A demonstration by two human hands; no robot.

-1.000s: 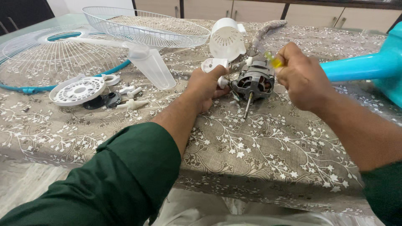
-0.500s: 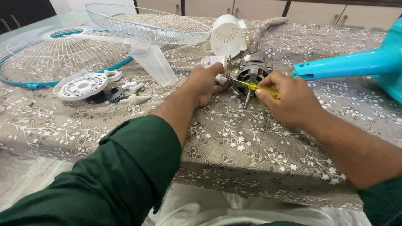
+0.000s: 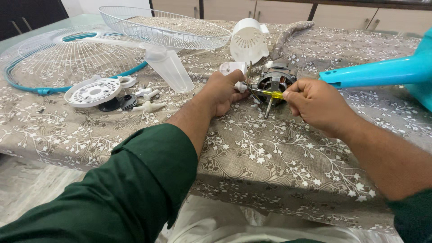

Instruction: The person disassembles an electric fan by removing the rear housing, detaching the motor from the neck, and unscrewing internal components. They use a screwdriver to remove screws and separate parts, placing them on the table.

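A person's right hand (image 3: 317, 104) closes around a yellow-handled screwdriver (image 3: 270, 93), its thin shaft pointing left at the side of a fan motor (image 3: 273, 81). The left hand (image 3: 221, 92) pinches a small white plastic part (image 3: 240, 86) between thumb and fingers just beside the motor, where the screwdriver's tip meets it. The motor sits near the middle of a table spread with a grey-brown cloth (image 3: 270, 157) printed with white branches and flowers, its bare shaft pointing toward the person. Behind it lie a white vented motor cover (image 3: 247, 42) and a braided cord (image 3: 288, 33). To the left stand two wire fan guards (image 3: 166, 27), one rimmed in blue, a clear plastic blade (image 3: 168, 69), a round white slotted disc (image 3: 92, 92) and a scatter of small white and black fittings (image 3: 135, 101). A blue fan stand (image 3: 382, 72) runs off the right edge. Wooden cabinet fronts (image 3: 288, 9) line the far wall. The screwdriver's tip is hidden among the motor's wires; both green sleeves (image 3: 126, 193) are cut off by the bottom edge.
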